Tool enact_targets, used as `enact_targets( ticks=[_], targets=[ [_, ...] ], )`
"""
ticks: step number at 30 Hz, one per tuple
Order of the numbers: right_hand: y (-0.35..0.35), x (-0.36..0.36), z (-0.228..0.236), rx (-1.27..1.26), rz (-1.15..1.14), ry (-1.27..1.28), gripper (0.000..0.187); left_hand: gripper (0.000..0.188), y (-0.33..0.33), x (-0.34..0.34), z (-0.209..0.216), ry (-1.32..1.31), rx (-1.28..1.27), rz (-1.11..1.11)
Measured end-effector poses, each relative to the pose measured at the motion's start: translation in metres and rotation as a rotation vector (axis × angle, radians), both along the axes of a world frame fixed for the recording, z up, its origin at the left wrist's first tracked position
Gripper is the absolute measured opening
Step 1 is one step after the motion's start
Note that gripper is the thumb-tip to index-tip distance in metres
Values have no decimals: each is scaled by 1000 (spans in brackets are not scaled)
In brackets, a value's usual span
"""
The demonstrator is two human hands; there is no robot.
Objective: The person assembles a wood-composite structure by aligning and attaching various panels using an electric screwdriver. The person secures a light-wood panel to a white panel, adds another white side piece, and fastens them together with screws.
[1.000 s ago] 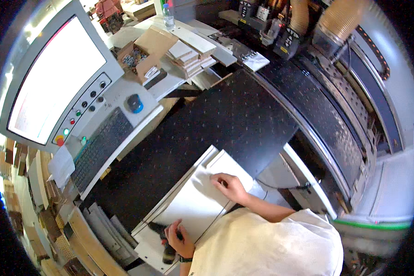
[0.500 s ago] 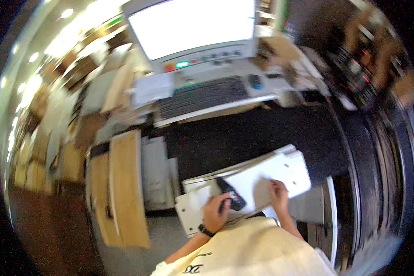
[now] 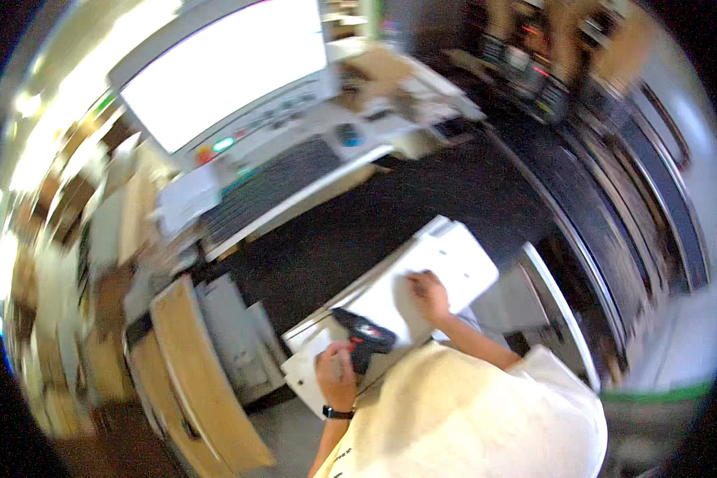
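Note:
A white panel [image 3: 464, 253] with small dark holes lies on top of a stack of similar boards, right in front of me. Across its left part rests a black drill-like tool [image 3: 366, 333] with red trim; blur hides its exact kind. My left hand [image 3: 336, 374], with a dark watch at the wrist, has its fingers curled round the tool's near end. Over the panel's middle, my right hand [image 3: 429, 296] has its fingertips drawn together, and whatever they may hold is too small to make out.
Beyond a black surface [image 3: 334, 231] stand a keyboard [image 3: 275, 187], a mouse [image 3: 348, 135] and a lit monitor [image 3: 231, 72]. Wood-coloured boards [image 3: 203, 374] stand at the left. Rails and machine parts [image 3: 589, 231] run along the right.
The view has swung to the right, so monitor, boards and hands appear further left and tilted. My left hand stays at the tool; my right hand stays over the panel.

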State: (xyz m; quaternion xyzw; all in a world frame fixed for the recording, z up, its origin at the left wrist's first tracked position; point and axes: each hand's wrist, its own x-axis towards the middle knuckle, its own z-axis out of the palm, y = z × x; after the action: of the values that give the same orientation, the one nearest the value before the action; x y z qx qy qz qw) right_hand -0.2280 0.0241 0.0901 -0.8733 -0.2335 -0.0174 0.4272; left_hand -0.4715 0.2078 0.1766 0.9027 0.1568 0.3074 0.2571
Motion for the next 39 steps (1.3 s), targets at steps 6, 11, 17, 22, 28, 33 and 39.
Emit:
enact_targets(
  ticks=[6,11,17,22,28,33,39],
  targets=[
    [-3,-14,42,-64,-18,-56,27,19,-18,17,25,-14,-447,16],
    [-4,-18,39,-26,-9,-89,23,24,-19,14,15,-37,-405,-80],
    [1,-19,43,-44,4,-111,25,26,-15,13,4,-39,-426,-90],
    [0,-18,47,-64,-1,-123,27,25,-12,12,-2,-51,-371,-86],
    [0,-19,45,-79,-3,-113,27,22,-12,7,-8,-30,-362,-46],
    [0,-19,43,-53,5,-105,26,22,-15,5,-10,-68,-362,-29],
    [1,-20,47,-45,-6,-144,26,23,-16,2,-3,-57,-448,-19]
  ],
)
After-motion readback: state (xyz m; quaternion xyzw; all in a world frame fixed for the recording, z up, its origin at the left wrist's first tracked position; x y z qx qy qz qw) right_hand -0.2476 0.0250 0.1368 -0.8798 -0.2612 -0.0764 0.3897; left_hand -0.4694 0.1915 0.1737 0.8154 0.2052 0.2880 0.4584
